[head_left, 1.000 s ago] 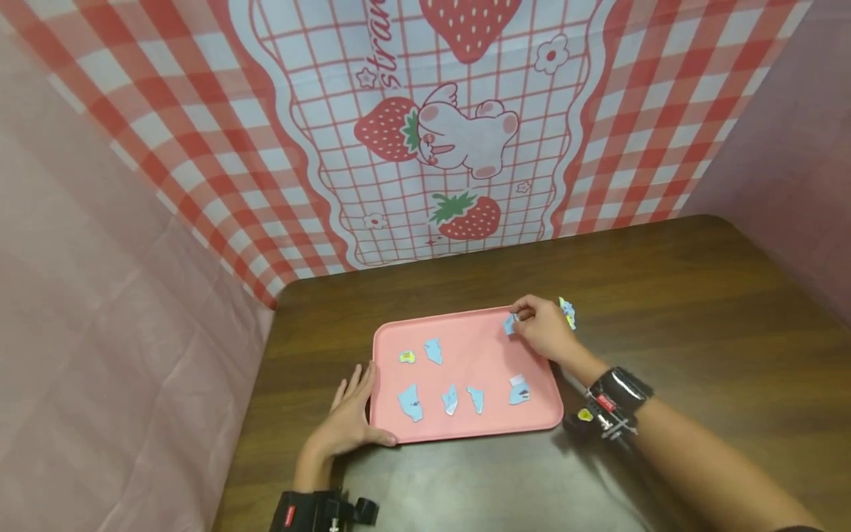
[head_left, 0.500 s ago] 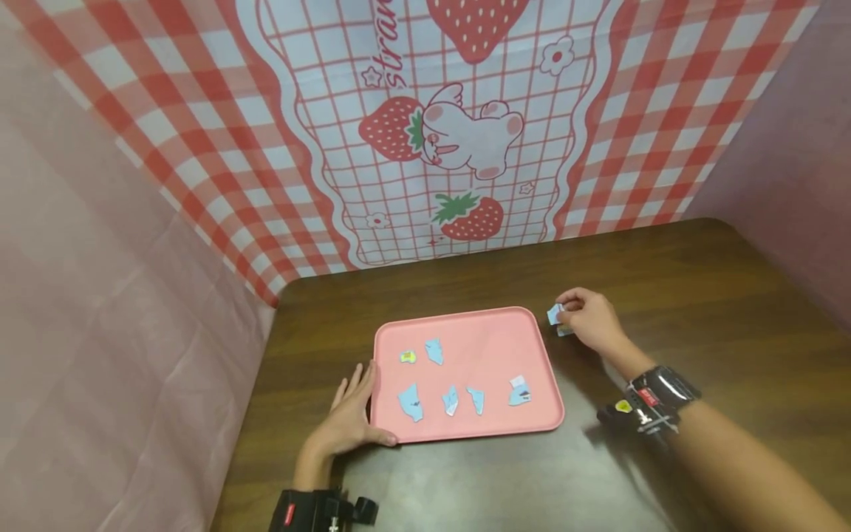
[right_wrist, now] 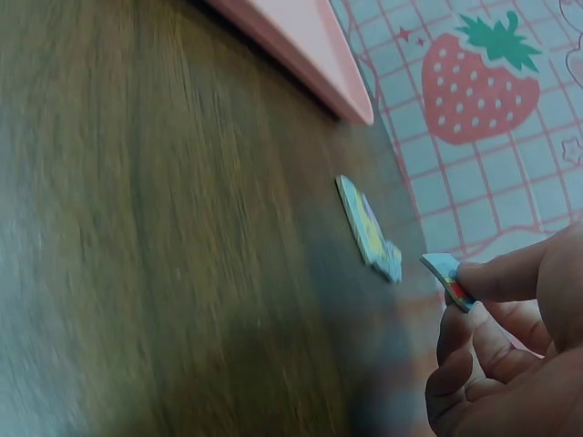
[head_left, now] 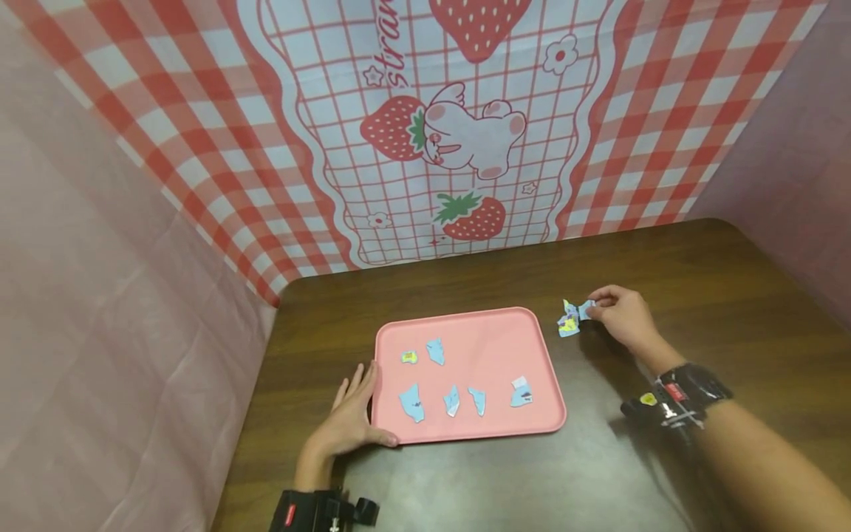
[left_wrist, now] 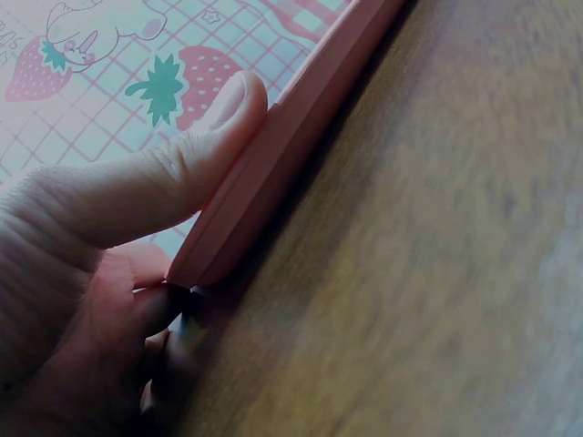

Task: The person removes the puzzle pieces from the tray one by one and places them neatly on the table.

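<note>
My right hand [head_left: 625, 314] pinches a small light-blue puzzle piece [head_left: 586, 309] between thumb and fingers. In the right wrist view the held piece [right_wrist: 444, 266] shows a thick cardboard edge. Just left of it, a yellow-and-blue cluster of pieces [head_left: 569, 322] lies on the table beyond the tray's right rim. My left hand [head_left: 346, 421] rests at the near left corner of the pink tray [head_left: 492, 347], fingers spread along its side. The left wrist view has the thumb [left_wrist: 173, 177] lying straight on the tray's rim.
On the tray lie a yellow piece [head_left: 408, 357] and several blue pieces, such as one [head_left: 411, 403] at the near left and another [head_left: 521, 394] at the near right. The dark wooden table [head_left: 718, 295] meets a strawberry-print cloth [head_left: 465, 148] behind it.
My right hand has carried the blue piece from above the tray's far right corner rightward, past the cluster. My left hand and the pieces on the tray have stayed put.
</note>
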Tool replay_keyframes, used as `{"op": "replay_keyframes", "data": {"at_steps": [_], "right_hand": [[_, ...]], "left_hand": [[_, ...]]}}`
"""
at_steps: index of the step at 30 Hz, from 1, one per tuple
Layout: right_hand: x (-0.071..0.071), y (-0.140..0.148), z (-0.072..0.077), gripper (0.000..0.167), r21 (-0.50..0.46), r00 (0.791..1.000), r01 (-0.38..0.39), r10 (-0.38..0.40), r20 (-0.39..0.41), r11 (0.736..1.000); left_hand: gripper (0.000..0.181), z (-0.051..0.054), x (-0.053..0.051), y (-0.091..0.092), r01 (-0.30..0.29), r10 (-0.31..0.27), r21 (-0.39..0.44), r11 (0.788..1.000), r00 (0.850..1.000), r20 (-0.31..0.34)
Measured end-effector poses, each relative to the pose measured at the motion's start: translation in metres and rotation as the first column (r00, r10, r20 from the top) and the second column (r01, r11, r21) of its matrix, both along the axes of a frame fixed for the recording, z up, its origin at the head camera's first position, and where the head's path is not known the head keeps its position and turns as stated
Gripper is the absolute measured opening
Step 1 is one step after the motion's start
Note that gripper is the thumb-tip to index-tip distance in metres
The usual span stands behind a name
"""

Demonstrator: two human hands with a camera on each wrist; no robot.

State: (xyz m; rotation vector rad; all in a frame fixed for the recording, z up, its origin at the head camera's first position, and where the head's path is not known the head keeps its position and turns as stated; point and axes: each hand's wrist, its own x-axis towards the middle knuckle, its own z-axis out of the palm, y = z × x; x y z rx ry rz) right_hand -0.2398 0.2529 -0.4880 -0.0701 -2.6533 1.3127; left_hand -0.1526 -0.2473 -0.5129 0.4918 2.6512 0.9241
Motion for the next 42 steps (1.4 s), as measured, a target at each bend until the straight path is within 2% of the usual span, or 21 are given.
{"op": "replay_keyframes", "data": {"at_steps": [15, 23, 26, 42], "right_hand": [[-0.005, 0.023, -0.009, 0.022, 0.124, 0.998, 0.004, -0.012, 0.063, 0.992], [-0.006, 0.021, -0.013, 0.019, 0.186, 0.999, 0.029, -0.035, 0.031, 0.982], [-0.007, 0.020, -0.014, 0.017, 0.206, 0.999, 0.036, -0.041, 0.021, 0.978], [-0.006, 0.019, -0.013, 0.016, 0.217, 0.998, 0.049, -0.056, 0.029, 0.975]], "left_hand": [[0.141, 0.000, 0.000, 0.001, -0.001, 0.001, 0.006, 1.000, 1.000, -0.003], [0.141, 0.001, 0.000, 0.001, -0.001, 0.001, 0.003, 1.000, 1.000, 0.004], [0.141, 0.000, 0.000, 0.000, 0.006, -0.005, 0.008, 1.000, 1.000, -0.013], [0.142, 0.001, 0.000, -0.001, 0.012, -0.012, 0.005, 1.000, 1.000, 0.000]]}}
